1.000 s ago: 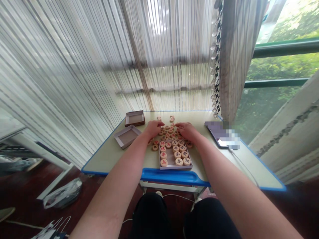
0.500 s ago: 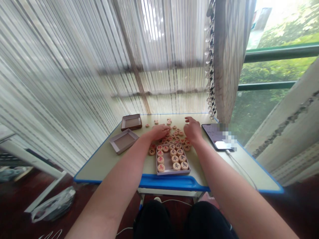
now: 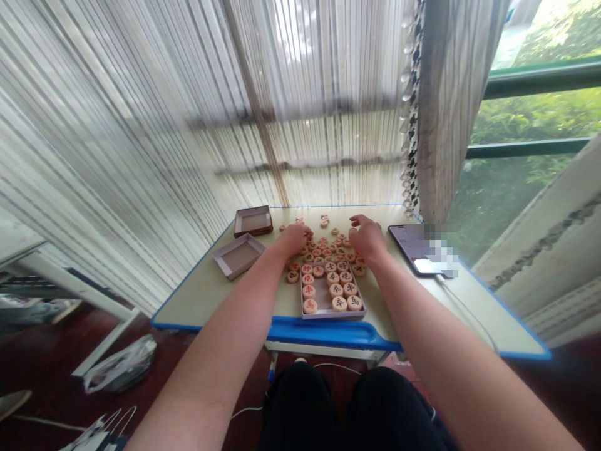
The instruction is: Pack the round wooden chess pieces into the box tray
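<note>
Round wooden chess pieces (image 3: 328, 250) with red and black characters lie scattered on a small table (image 3: 201, 294). Several more sit in rows in a flat grey tray (image 3: 323, 297) near the front edge. My left hand (image 3: 295, 239) rests palm down on the scattered pieces at the left, fingers curled over them. Just above the pieces at the right hovers my right hand (image 3: 366, 237), its fingers apart and nothing visible in it.
Two shallow box halves, a brown one (image 3: 253, 221) and a grey one (image 3: 238, 255), stand at the table's left. A phone (image 3: 416, 257) with a cable lies at the right. Striped curtains (image 3: 282, 113) hang behind; a plastic bag (image 3: 119, 369) lies on the floor.
My right hand lifted off the pieces and moved right, its fingers spreading. My left hand shifted slightly over the pile, and several pieces spread toward the back.
</note>
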Available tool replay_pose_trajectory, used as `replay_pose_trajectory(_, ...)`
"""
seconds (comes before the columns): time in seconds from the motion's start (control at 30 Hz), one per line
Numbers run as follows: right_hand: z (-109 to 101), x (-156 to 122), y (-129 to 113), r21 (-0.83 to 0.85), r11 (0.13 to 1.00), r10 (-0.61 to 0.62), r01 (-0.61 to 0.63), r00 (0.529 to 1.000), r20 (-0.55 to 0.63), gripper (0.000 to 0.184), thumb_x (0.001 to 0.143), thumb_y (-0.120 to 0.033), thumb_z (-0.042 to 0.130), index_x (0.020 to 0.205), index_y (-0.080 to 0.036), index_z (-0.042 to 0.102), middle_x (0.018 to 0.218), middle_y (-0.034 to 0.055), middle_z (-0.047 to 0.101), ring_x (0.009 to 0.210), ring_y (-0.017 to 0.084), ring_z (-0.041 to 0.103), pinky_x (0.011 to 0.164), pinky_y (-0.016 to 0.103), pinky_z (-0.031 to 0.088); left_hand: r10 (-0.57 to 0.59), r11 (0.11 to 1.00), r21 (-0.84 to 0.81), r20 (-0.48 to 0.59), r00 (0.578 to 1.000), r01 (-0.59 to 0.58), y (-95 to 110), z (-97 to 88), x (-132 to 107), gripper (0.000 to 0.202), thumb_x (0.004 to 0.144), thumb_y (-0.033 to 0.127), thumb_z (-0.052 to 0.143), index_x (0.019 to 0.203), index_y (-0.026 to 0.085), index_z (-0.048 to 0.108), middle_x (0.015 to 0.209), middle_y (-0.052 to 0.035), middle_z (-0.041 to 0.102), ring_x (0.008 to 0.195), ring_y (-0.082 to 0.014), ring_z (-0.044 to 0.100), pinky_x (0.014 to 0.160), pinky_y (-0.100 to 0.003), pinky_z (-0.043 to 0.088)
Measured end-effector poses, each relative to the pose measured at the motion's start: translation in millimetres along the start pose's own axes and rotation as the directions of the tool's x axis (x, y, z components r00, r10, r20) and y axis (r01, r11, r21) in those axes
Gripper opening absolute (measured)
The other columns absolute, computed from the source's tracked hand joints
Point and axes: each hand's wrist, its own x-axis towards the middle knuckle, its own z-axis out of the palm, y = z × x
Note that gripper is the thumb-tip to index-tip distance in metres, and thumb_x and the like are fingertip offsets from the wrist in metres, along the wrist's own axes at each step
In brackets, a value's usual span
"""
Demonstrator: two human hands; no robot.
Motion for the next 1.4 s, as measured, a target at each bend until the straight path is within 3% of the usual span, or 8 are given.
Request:
replay_pose_trajectory(0.23,3.8,0.6,1.1,0.003,1.000,-0.031,0.031,0.999,0.021,0.036,0.072,-0.015,0.046,0.104,-0.017,0.062,0.100,0.0058,0.066,0.095,0.021,0.055,0.086,0.031,0.041,-0.044,0.996,-0.086,-0.062,0.997,0.038,-5.8,1.7,1.3,0.020,0.074,0.021,0.054,0.085,0.018,0.071,0.088,-0.0055,0.070,0.085,-0.0194,0.062,0.083,-0.030,0.047)
replay_pose_trajectory(0.4,5.0,-0.6,0.1,0.016,0.998,-0.063,0.063,0.998,0.027,0.035,0.071,-0.015,0.048,0.102,-0.017,0.063,0.100,0.0060,0.066,0.096,0.021,0.055,0.086,0.031,0.041,-0.111,0.963,-0.259,-0.152,0.982,0.068,-8.9,3.5,0.9,0.024,0.070,0.025,0.063,0.090,0.015,0.068,0.086,-0.0062,0.070,0.075,-0.0176,0.063,0.075,-0.029,0.048)
replay_pose_trajectory(0.7,7.2,-3.6,-0.4,0.012,0.991,-0.133,0.133,0.987,0.089,0.030,0.072,-0.018,0.050,0.096,-0.019,0.068,0.097,0.0059,0.066,0.094,0.020,0.056,0.086,0.030,0.041,-0.161,0.939,-0.319,-0.067,0.985,0.132,-5.0,-1.9,-5.0,0.026,0.069,0.032,0.065,0.089,0.015,0.070,0.084,-0.0066,0.070,0.079,-0.0185,0.062,0.074,-0.029,0.048)
replay_pose_trajectory(0.87,10.6,-6.7,-4.4,0.009,0.958,-0.283,0.287,0.934,0.217,0.023,0.071,-0.020,0.053,0.079,-0.026,0.073,0.098,0.0022,0.066,0.101,0.021,0.053,0.094,0.031,0.036,-0.150,0.945,-0.299,-0.048,0.988,0.129,-6.1,-1.6,-6.0,0.026,0.070,0.031,0.064,0.089,0.015,0.071,0.084,-0.0070,0.070,0.078,-0.0184,0.063,0.074,-0.028,0.049)
replay_pose_trajectory(1.03,10.0,-10.4,-7.1,0.023,0.938,-0.333,0.345,0.882,0.332,0.021,0.072,-0.023,0.055,0.076,-0.028,0.074,0.096,0.0009,0.067,0.097,0.019,0.055,0.096,0.030,0.034,-0.110,0.967,-0.233,0.004,0.994,0.107,-1.3,-2.7,-6.8,0.023,0.074,0.024,0.057,0.090,0.016,0.072,0.088,-0.0059,0.071,0.081,-0.0177,0.063,0.077,-0.026,0.048)
replay_pose_trajectory(1.13,9.5,-9.4,-5.9,-0.001,0.947,-0.304,0.321,0.899,0.314,0.023,0.073,-0.023,0.053,0.084,-0.027,0.073,0.100,0.0014,0.066,0.101,0.020,0.053,0.096,0.031,0.035,-0.093,0.972,-0.214,0.010,0.996,0.093,-1.8,-2.9,-6.3,0.026,0.076,0.021,0.053,0.095,0.017,0.071,0.094,-0.0054,0.071,0.087,-0.0177,0.063,0.083,-0.027,0.047)
replay_pose_trajectory(1.33,4.7,-1.2,7.4,-0.190,0.970,-0.110,0.152,0.971,0.214,0.036,0.074,-0.025,0.054,0.108,-0.021,0.065,0.110,0.0093,0.062,0.105,0.025,0.052,0.091,0.034,0.038,-0.209,0.969,-0.179,-0.223,0.952,0.170,-14.0,-11.8,-8.1,0.034,0.078,0.012,0.044,0.103,0.017,0.068,0.104,-0.0058,0.068,0.097,-0.0168,0.061,0.092,-0.027,0.044)
replay_pose_trajectory(1.4,3.4,-0.1,10.8,-0.233,0.968,-0.038,0.090,0.975,0.217,0.040,0.073,-0.026,0.054,0.111,-0.019,0.063,0.111,0.0120,0.062,0.103,0.026,0.054,0.088,0.034,0.041,-0.229,0.971,-0.130,-0.232,0.945,0.203,-17.6,-15.0,-10.2,0.038,0.078,0.009,0.042,0.106,0.017,0.066,0.106,-0.0068,0.067,0.100,-0.0177,0.060,0.093,-0.028,0.044)
